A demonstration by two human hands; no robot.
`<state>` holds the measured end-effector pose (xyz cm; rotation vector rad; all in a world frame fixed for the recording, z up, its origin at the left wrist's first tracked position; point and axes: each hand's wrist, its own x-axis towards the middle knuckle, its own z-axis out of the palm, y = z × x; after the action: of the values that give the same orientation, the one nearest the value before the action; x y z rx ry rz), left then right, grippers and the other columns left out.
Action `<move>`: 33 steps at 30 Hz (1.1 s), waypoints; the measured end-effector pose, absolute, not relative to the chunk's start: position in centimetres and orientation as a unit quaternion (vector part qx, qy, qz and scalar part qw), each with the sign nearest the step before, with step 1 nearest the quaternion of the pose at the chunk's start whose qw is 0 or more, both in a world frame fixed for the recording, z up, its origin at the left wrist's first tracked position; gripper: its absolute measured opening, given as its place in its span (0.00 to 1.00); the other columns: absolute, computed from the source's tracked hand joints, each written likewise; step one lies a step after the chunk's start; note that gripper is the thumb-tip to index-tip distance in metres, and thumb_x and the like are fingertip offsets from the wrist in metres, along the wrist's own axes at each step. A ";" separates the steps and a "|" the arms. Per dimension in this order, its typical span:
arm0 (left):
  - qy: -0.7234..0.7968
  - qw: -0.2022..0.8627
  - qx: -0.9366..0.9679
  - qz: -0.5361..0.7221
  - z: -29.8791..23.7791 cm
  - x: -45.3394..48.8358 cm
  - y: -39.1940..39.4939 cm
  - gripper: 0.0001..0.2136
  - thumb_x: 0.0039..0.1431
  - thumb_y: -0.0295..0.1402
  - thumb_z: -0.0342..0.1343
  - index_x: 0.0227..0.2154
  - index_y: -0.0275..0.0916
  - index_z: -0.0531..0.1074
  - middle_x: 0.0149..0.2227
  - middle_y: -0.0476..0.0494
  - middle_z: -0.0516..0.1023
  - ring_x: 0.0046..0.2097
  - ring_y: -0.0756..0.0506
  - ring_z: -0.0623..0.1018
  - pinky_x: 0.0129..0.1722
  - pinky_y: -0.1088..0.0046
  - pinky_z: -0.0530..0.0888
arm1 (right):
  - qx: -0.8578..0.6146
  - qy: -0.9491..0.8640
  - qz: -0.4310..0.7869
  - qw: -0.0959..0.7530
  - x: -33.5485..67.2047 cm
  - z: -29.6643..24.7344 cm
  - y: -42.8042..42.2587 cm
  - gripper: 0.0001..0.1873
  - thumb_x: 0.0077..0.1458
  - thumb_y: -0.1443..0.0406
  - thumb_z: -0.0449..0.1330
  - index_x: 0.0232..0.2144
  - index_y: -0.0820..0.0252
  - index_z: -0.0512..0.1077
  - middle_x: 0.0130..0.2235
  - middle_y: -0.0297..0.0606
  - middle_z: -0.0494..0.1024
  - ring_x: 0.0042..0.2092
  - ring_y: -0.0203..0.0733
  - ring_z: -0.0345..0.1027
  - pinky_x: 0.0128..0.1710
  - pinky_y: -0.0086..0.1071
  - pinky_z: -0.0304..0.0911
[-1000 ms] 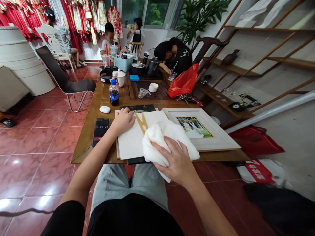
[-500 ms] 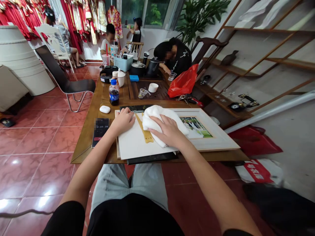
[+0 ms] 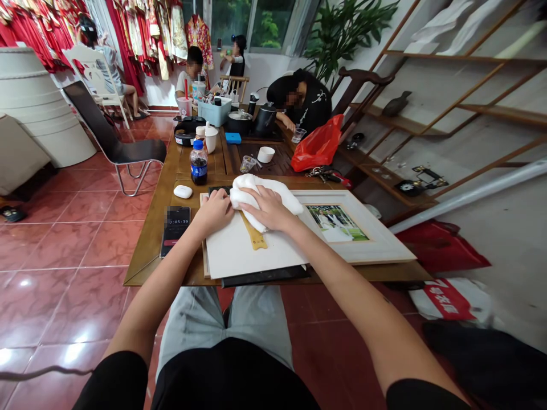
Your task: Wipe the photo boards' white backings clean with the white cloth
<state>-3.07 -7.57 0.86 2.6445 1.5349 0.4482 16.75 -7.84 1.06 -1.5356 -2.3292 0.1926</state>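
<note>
My right hand (image 3: 270, 209) presses a folded white towel (image 3: 288, 196) down on a white board (image 3: 231, 259), fingers spread over the cloth. Partly under the towel lies a flat yellow strip (image 3: 255, 238) with a notched lower end and small marks; its upper part is covered. My left hand (image 3: 215, 212) rests on the board's far left corner with fingers extended, close beside the towel. A white picture frame (image 3: 380, 253) with an outdoor photo (image 3: 337, 223) lies under and to the right of the board. Something dark (image 3: 265, 278) sticks out below the board's near edge.
Left of the board are a phone (image 3: 176, 230) running a timer, a white earbud case (image 3: 183, 191) and a cola bottle (image 3: 199, 163). Farther back are a white bowl (image 3: 265, 154), a red plastic bag (image 3: 318, 145) and a black kettle (image 3: 265, 119). A person leans on the table's far right side.
My right hand and the towel have moved left across the board, toward my left hand, uncovering more of the photo. My left hand stays at the corner.
</note>
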 end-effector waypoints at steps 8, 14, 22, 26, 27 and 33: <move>0.505 0.024 0.853 0.132 1.4 -3.0 -8.0 0.13 0.68 0.31 0.45 0.41 0.37 0.76 0.50 0.34 0.72 0.54 0.35 0.70 0.54 0.51 0.68 | -0.520 -0.835 0.077 0.161 17.1 1.5 -9.8 0.31 0.67 0.44 0.45 0.66 0.44 0.62 0.60 0.47 0.66 0.63 0.60 0.57 0.62 0.58 0.51; 0.510 0.025 0.849 0.136 1.4 -3.0 -8.1 0.16 0.71 0.34 0.43 0.50 0.37 0.75 0.51 0.34 0.72 0.54 0.35 0.70 0.55 0.50 0.67 | -0.502 -0.853 0.036 0.141 18.1 0.9 -14.9 0.30 0.67 0.47 0.50 0.66 0.45 0.63 0.62 0.50 0.65 0.62 0.59 0.58 0.60 0.54 0.53; 0.517 0.036 0.840 0.157 0.9 -2.9 -7.8 0.16 0.71 0.35 0.43 0.50 0.38 0.75 0.51 0.35 0.72 0.55 0.36 0.70 0.56 0.51 0.66 | -0.485 -0.863 -0.021 0.141 18.5 0.1 -21.1 0.31 0.65 0.48 0.53 0.67 0.47 0.63 0.62 0.55 0.63 0.63 0.64 0.56 0.59 0.60 0.52; 0.516 0.034 0.841 0.159 0.7 -2.8 -7.7 0.17 0.71 0.36 0.43 0.49 0.37 0.76 0.51 0.35 0.72 0.54 0.35 0.70 0.55 0.51 0.66 | -0.483 -0.861 -0.033 0.152 17.2 0.1 -21.8 0.31 0.64 0.48 0.54 0.66 0.47 0.64 0.61 0.54 0.65 0.62 0.65 0.55 0.59 0.62 0.50; 0.515 0.035 0.841 0.160 0.7 -2.8 -7.6 0.17 0.71 0.36 0.43 0.49 0.37 0.76 0.51 0.35 0.72 0.54 0.35 0.70 0.54 0.51 0.66 | -0.482 -0.862 -0.031 0.154 16.8 0.1 -21.8 0.31 0.63 0.48 0.54 0.66 0.47 0.64 0.61 0.54 0.65 0.62 0.65 0.55 0.59 0.62 0.49; 0.524 0.046 0.838 0.147 0.2 -2.7 -6.9 0.16 0.72 0.38 0.45 0.52 0.41 0.75 0.52 0.35 0.70 0.55 0.36 0.69 0.55 0.51 0.65 | -0.435 -0.886 0.002 0.163 13.3 -0.1 -22.4 0.34 0.60 0.44 0.56 0.66 0.43 0.64 0.64 0.49 0.65 0.64 0.65 0.52 0.63 0.64 0.40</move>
<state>-2.69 -6.85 0.21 2.5573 1.5985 0.4484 13.30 -22.43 -0.07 -1.2405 -2.5258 0.0044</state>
